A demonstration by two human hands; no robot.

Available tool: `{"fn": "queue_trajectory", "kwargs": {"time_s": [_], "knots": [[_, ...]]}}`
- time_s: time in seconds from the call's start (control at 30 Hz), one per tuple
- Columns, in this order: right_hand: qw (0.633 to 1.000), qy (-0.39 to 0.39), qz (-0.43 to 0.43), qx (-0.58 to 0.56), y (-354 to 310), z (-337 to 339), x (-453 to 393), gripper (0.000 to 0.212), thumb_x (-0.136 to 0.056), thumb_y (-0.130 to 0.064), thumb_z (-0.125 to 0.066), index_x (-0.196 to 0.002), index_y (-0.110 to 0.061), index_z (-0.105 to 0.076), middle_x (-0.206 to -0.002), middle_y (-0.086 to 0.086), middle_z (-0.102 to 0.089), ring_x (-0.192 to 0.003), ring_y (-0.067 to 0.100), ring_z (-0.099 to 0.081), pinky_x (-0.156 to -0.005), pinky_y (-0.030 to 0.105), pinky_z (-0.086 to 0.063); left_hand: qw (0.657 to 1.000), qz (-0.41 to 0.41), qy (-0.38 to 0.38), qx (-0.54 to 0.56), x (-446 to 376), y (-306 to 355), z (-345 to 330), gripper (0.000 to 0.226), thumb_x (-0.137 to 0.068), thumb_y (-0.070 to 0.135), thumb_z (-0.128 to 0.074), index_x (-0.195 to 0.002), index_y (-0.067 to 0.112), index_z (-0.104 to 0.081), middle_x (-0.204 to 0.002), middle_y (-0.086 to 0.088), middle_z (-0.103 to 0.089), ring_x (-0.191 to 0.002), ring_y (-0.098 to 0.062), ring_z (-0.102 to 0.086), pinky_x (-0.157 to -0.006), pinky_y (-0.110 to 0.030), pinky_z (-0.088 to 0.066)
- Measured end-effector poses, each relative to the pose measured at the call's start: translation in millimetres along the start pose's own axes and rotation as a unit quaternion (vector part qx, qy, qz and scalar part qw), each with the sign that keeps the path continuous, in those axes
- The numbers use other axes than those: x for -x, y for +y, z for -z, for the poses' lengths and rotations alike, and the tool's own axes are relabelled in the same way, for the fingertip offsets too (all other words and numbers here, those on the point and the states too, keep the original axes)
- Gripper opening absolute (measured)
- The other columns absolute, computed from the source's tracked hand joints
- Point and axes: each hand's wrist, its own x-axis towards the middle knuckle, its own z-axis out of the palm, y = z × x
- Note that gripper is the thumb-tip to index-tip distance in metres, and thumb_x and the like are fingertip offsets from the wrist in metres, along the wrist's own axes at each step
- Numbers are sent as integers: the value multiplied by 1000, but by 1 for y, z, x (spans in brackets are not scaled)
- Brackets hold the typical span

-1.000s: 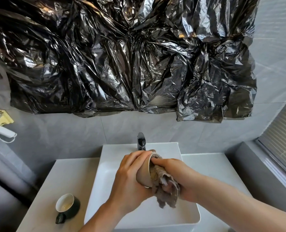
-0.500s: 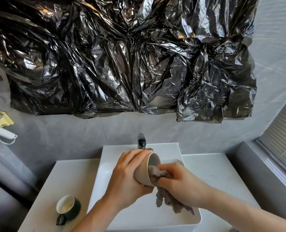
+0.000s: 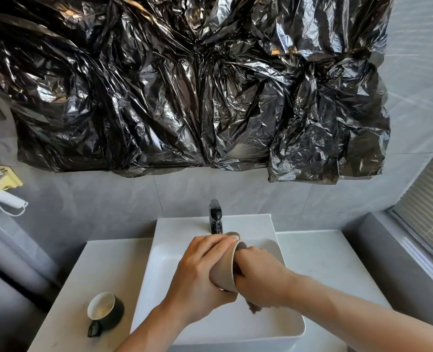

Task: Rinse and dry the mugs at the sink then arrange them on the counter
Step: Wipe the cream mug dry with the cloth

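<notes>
My left hand point(image 3: 200, 273) grips a beige mug point(image 3: 225, 270) on its side above the white sink basin point(image 3: 164, 283), mouth turned to the right. My right hand point(image 3: 259, 278) is pushed into the mug's mouth with a brown cloth point(image 3: 254, 308); only a small tip of the cloth shows below the hand. A second mug, dark green with a white inside point(image 3: 106, 311), stands upright on the counter point(image 3: 78, 283) left of the basin, handle toward me.
A black faucet point(image 3: 215, 216) rises at the back of the basin, just behind the held mug. Bare counter point(image 3: 319, 257) lies to the right. Crumpled black plastic point(image 3: 185, 85) covers the wall above. A white hair dryer point(image 3: 2, 196) hangs at far left.
My right hand has pushed the cloth deeper into the mug, so most of the hanging cloth is now hidden. The left hand has kept its grip and barely moved.
</notes>
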Motion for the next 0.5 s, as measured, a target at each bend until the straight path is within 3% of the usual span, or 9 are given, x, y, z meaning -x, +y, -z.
{"fn": "queue_trajectory", "kwargs": {"time_s": [0.13,0.27,0.4,0.43,0.5], "knots": [[987,-62,-32,-146,4,6,1,25,-93,-17,-49,-68,-19,-45,-74,-4,-53,-72,18,-48,-68,31,-42,1000,4,2,3,6,-5,1,97,-53,37,-89,-144,23,-60,-145,23,-51,-130,-7,-52,-105,-21,-46],[940,-66,-59,-330,10,4,5,19,-85,-26,-56,-84,-8,-63,-78,-3,-59,-76,13,-55,-78,32,-47,999,24,24,6,6,-8,4,99,-52,39,-97,-143,24,-60,-143,25,-50,-127,-5,-53,-105,-14,-42],[833,-50,-130,-536,11,-1,12,22,-95,-17,-61,-107,-3,-74,-104,13,-78,-99,29,-75,-87,36,-60,998,45,46,9,4,-6,5,91,-61,47,-95,-141,20,-62,-140,17,-56,-126,-5,-53,-105,-13,-42],[804,-50,-144,-575,10,-3,13,24,-100,-14,-59,-113,1,-73,-108,17,-78,-99,31,-76,-83,35,-61,997,47,52,10,4,-4,4,85,-66,49,-90,-141,20,-62,-139,16,-57,-126,-4,-53,-106,-12,-41],[765,-56,-163,-620,7,-4,14,25,-104,-13,-54,-105,3,-73,-95,17,-78,-79,24,-76,-65,28,-60,997,51,58,13,4,1,3,75,-75,48,-83,-142,24,-61,-139,17,-57,-126,-3,-52,-106,-10,-39]]}}
